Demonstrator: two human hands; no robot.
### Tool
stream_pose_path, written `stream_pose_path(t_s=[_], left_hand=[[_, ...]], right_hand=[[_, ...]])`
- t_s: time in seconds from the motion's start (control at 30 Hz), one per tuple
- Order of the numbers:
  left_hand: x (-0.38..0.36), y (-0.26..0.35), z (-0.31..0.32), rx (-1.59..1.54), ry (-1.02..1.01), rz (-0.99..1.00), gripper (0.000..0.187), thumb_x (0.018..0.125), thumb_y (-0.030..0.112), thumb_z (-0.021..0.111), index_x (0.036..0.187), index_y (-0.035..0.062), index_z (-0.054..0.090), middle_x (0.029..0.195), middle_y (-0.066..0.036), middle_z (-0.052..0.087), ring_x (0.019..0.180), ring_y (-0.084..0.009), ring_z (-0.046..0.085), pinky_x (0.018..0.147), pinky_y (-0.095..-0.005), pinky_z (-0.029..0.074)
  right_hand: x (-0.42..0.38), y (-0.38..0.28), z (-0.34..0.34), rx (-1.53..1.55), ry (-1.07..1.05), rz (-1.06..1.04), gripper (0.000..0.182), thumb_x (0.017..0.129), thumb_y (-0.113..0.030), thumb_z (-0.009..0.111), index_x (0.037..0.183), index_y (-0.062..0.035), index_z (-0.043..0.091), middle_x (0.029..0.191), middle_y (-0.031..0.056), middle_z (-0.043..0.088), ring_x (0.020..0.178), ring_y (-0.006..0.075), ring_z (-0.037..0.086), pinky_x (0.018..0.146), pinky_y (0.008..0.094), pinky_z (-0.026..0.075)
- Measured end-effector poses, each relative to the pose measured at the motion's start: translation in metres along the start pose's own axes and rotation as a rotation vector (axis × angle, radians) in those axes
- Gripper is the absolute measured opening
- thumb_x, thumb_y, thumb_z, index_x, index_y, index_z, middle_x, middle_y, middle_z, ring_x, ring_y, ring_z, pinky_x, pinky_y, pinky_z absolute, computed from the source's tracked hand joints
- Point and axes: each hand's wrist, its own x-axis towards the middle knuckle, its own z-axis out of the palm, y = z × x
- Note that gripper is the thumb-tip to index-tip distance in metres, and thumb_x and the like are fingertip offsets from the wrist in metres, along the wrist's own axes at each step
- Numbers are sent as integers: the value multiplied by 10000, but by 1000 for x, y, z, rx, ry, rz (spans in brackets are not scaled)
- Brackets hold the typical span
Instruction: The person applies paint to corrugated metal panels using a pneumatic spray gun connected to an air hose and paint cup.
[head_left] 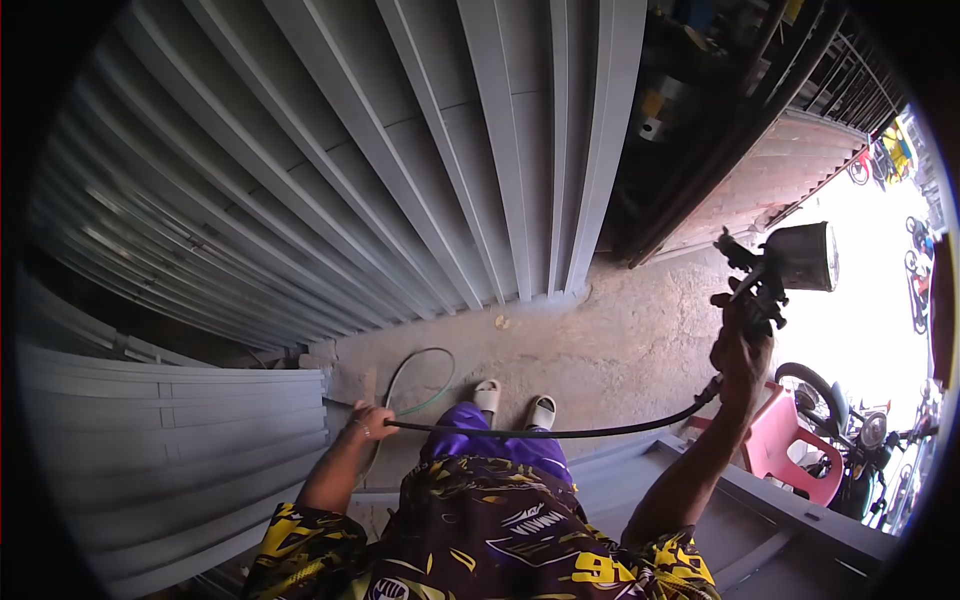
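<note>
In the head view, my right hand [742, 345] is raised on the right, wrapped round the handle of a spray gun [765, 285]. A metal paint cup [803, 257] is fixed to the gun. From the gun's lower end a black air hose [570, 434] sags across in front of my body. My left hand [374, 421], low on the left, is closed round this hose. Beyond that hand the hose forms a loop [420, 350] near the floor. Ahead of me stands a tall grey ribbed metal panel [430, 130].
More grey metal panels stand at the left [170, 420] and behind me at the lower right [740, 530]. A red plastic chair [795, 450] and a motorcycle [860, 435] are at the right. My sandalled feet are on the concrete floor [620, 340]. A bright street lies beyond.
</note>
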Motion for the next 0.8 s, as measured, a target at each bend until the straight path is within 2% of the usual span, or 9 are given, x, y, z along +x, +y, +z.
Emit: stream_pose_path(t_s=[0.1,0.13,0.23,0.3,0.4,0.63,0.7,0.73,0.8], left_hand=[[-29,-61,-17,99,-118,-198,295,784,518,691,889,260,787,997,-49,777,1029,-286,715,978,-519,420],[-33,-72,-30,100,-190,-213,351,821,555,663,965,263,793,1032,-73,776,1061,-306,713,973,-558,437],[0,-109,-8,-25,11,-201,413,875,583,630,1033,233,785,1079,-107,770,1114,-336,702,1003,-577,453],[47,-110,-10,-138,-82,-198,443,933,578,597,1060,192,771,1132,-139,756,1160,-368,682,1031,-553,477],[97,-81,-25,-67,-205,-104,424,966,546,582,1142,193,737,1213,-149,730,1181,-374,673,1027,-521,496],[92,-55,34,200,-256,68,343,929,454,633,1235,311,697,1173,-156,731,1154,-371,685,1080,-648,391],[69,-50,48,301,-361,64,374,943,439,646,1306,351,661,1434,-159,573,1321,-418,557,1141,-578,398],[64,-56,69,230,-404,25,332,947,391,635,1275,393,683,1466,-159,534,1403,-405,469,1169,-712,253],[64,-80,122,189,-448,33,404,951,407,646,1354,376,625,1511,-182,496,1408,-424,462,1176,-662,299]], right_hand=[[-2,18,-15,-304,185,-133,251,1034,-280,669,1135,-72,765,637,-116,369,533,-9,301,477,222,210],[0,31,-29,-412,185,-116,190,1022,-202,660,1151,-114,768,661,-51,534,504,76,413,472,265,309],[1,96,-49,-1175,270,-915,255,1001,-89,616,1200,-169,754,843,59,718,636,223,618,564,368,466],[-24,137,-31,-1208,206,-607,326,946,68,574,1213,-75,693,1085,130,744,969,292,704,829,397,541],[-62,180,40,-510,282,-273,230,996,-64,637,1217,-46,701,1085,102,755,987,200,700,868,340,529],[-135,212,213,-167,177,4,181,976,-157,713,1093,-19,713,909,95,720,845,171,674,770,342,521],[-131,193,236,-273,100,113,220,969,-201,724,1055,-1,692,829,130,686,759,179,637,705,365,501],[-126,186,246,-250,93,58,256,963,-236,721,1023,8,671,783,163,646,702,196,605,670,387,484],[-117,160,259,-248,67,56,252,962,-239,713,1018,4,674,772,165,641,696,213,609,673,389,488]])
